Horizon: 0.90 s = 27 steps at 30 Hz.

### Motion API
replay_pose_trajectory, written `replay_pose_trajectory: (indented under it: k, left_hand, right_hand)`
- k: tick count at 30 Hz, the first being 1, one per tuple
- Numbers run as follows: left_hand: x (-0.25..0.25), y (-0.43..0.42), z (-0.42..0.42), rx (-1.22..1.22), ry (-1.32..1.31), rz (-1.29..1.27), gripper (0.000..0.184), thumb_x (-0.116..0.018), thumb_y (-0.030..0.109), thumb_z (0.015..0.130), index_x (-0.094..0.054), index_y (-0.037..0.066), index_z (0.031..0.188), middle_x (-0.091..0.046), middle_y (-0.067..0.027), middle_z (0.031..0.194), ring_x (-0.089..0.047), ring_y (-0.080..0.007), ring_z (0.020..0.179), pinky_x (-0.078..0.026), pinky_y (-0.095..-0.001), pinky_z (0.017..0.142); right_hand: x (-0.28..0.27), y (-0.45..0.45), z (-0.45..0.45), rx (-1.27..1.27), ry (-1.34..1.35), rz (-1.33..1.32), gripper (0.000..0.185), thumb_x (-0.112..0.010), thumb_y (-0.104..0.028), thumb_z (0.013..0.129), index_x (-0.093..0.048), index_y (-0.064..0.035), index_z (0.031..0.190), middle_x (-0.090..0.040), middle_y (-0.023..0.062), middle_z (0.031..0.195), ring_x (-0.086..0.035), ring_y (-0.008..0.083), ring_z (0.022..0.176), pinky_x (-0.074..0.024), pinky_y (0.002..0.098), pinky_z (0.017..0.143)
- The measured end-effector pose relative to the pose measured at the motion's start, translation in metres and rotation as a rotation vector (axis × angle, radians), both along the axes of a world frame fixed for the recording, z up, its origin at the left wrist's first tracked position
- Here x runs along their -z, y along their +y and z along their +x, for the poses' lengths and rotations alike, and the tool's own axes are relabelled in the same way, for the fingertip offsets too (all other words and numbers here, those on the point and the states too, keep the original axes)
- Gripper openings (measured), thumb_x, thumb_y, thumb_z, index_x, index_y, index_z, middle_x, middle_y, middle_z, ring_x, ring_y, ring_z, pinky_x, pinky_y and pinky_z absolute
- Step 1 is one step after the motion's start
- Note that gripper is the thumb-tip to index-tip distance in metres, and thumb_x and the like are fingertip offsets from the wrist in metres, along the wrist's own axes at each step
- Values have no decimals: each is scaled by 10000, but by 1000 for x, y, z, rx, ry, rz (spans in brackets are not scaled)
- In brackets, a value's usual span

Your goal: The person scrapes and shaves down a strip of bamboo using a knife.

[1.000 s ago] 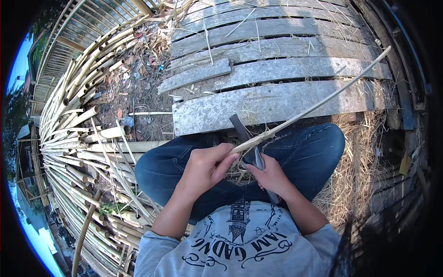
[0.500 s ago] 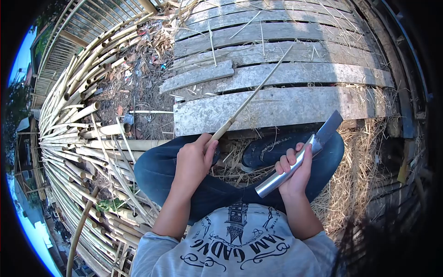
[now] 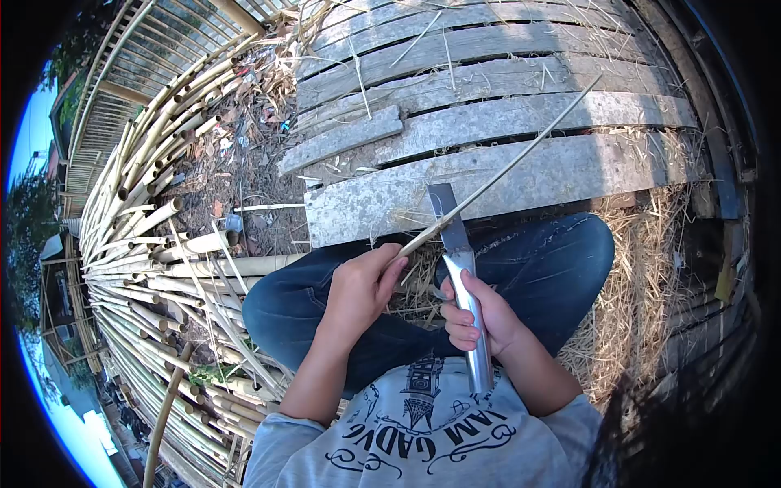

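My left hand (image 3: 362, 289) grips the thick end of a thin bamboo strip (image 3: 512, 163), which slants up and right over the wooden planks. In my right hand (image 3: 480, 313) is a knife (image 3: 473, 325) with a shiny metal tube handle and a flat grey blade (image 3: 446, 213). The blade points away from me and crosses the bamboo strip a little beyond my left fingers. At the crossing the two look to be touching. Both hands are over my crossed legs.
A platform of weathered planks (image 3: 504, 175) lies in front of my legs, with a loose short board (image 3: 342, 140) and thin slivers on it. Many bamboo poles (image 3: 154, 220) are stacked at the left. Straw-like shavings (image 3: 630, 293) cover the ground at the right.
My right hand has moved left and turned the knife more upright, bringing its blade to the bamboo strip. The strip's far tip has swung right, and my left hand has shifted slightly right.
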<state>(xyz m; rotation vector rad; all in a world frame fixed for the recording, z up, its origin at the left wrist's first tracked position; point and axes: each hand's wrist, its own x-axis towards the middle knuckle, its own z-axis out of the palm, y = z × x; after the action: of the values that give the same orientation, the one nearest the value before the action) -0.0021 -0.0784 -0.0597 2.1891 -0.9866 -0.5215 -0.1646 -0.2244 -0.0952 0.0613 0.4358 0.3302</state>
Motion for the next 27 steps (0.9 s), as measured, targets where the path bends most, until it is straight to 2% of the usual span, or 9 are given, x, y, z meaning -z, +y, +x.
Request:
replay_pose_trajectory:
  k: [5,10,11,13,17,19,23,25,27]
  left_hand:
    - [6,-3,3,69,-231,-74,139,-648,106,929,-648,-8,1008,-552,-151,667,-505,-229,538,-418,-326,537]
    - [1,-3,-2,-85,202,-13,135,-626,95,943,-641,-22,1009,-495,-98,613,-428,-111,535,-365,-288,506]
    - [1,-3,-1,-84,199,-11,135,-626,95,943,-641,-22,1009,-495,-98,613,-428,-111,535,-365,-288,506]
    - [2,-4,-2,-42,78,33,140,-639,146,943,-647,18,1003,-572,-155,630,-551,-267,493,-436,-346,505]
    - [8,-2,-5,1,71,-22,149,-628,151,956,-638,8,998,-536,-138,604,-503,-204,470,-411,-327,488]
    - [6,1,-4,-42,246,11,154,-619,156,968,-630,4,986,-504,-112,597,-469,-135,483,-393,-314,481]
    - [13,8,-1,-9,331,-27,165,-597,165,988,-630,4,979,-508,-53,589,-463,-90,502,-379,-288,476]
    - [12,8,-3,-120,685,-144,209,-561,203,1015,-605,12,942,-478,39,608,-365,-29,495,-277,-210,442]
    - [-1,6,1,-121,771,-204,208,-553,206,1021,-606,14,960,-473,50,604,-371,-17,505,-283,-203,449]
  right_hand:
    - [-3,5,-5,-76,96,-187,301,-476,-415,1026,-482,-118,979,-447,-9,611,-451,118,434,-396,293,412]
    - [1,4,-8,217,172,-225,286,-485,-408,1015,-489,-128,962,-446,-7,608,-462,125,432,-418,314,424]
    - [-2,2,-9,234,137,-234,287,-478,-409,1018,-488,-127,969,-445,-6,608,-463,124,432,-419,315,424]
    - [-7,-1,-9,223,77,-221,292,-470,-412,1021,-485,-123,982,-447,-2,608,-464,127,431,-420,317,423]
    - [-18,3,-3,89,46,-82,293,-487,-399,1020,-481,-110,977,-462,1,615,-478,132,429,-429,322,425]
    - [-23,5,3,-46,179,-513,261,-489,-360,1024,-463,-106,970,-462,4,620,-464,124,427,-423,311,407]
    - [-12,-6,0,-127,164,-611,263,-574,-306,996,-466,-70,953,-497,8,633,-513,108,455,-466,288,406]
    - [-12,-9,0,-157,178,-772,250,-573,-290,996,-470,-64,962,-507,9,638,-514,99,458,-463,280,401]
    - [-6,-10,-2,-125,111,-961,240,-562,-281,1001,-472,-60,972,-520,14,641,-522,94,463,-459,268,398]
